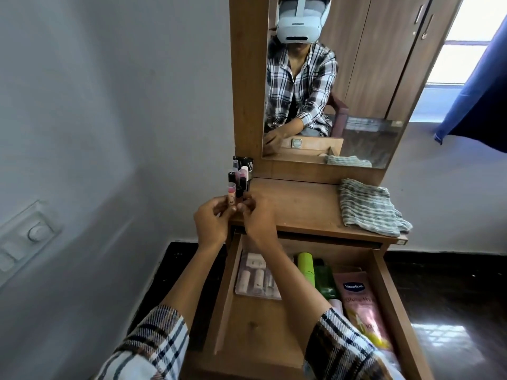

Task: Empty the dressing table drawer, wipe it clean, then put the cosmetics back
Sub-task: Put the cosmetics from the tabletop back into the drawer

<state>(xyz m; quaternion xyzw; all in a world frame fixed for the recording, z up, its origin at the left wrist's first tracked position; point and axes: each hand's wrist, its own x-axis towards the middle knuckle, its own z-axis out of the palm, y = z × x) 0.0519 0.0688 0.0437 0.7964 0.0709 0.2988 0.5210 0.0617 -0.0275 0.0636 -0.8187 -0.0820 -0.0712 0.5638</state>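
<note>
You have two hands up, left hand (212, 222) and right hand (256, 219), at one cluster of roughly six or seven lip tubes (238, 179). One folded cloth (370, 207) is out. One drawer (384, 286) holds one pink Vaseline tube (359, 300), two green bottles (315, 272) and one clear pouch (256, 278).

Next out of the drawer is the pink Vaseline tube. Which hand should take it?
Right, probably. The Vaseline tube lies along the drawer's right side, under the right forearm. Both the right hand and the left hand are busy with small tubes at the tabletop's left edge.
</note>
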